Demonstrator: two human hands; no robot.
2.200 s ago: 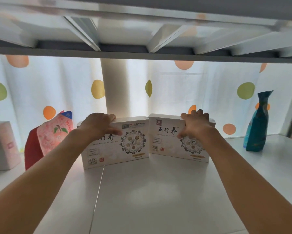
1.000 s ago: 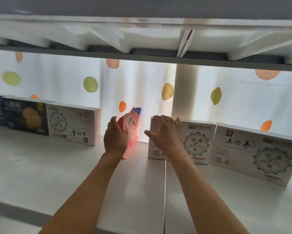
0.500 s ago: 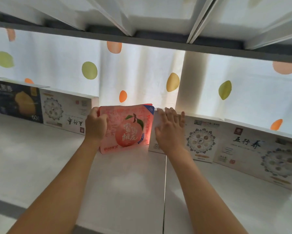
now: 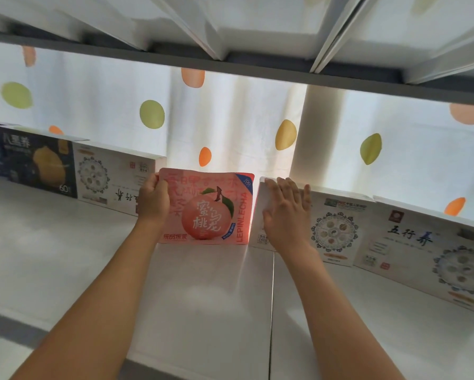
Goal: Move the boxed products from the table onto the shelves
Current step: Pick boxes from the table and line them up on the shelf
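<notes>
A: Start with what is nearest. What fills the bottom of the frame?

B: Two bare forearms rising from the lower edge over the white shelf board (image 4: 203,311), which has a thin seam running up its middle.

A: And the left hand?

B: The left hand (image 4: 152,200), just left of centre, grips the left edge of a pink peach pouch (image 4: 211,209), thumb on the printed front, fingers curled behind. The pouch stands upright on the board, its face toward the camera.

A: The right hand?

B: The right hand (image 4: 285,212), just right of centre, lies flat with straight fingers spread against the front of a white mandala box (image 4: 337,231), fingertips reaching its top left corner. That box stands on the board just beside the pouch; whether they touch I cannot tell.

A: Other boxed products?

B: A second white box (image 4: 427,256) stands against it toward the right edge. At centre left, behind the left hand, an upside-down white box (image 4: 107,176) stands beside a dark box (image 4: 38,163) at the far left.

A: Farthest back?

B: A white curtain (image 4: 230,119) with green, orange and yellow spots, lit from behind, and the underside of the upper shelf (image 4: 257,28) across the top.
</notes>
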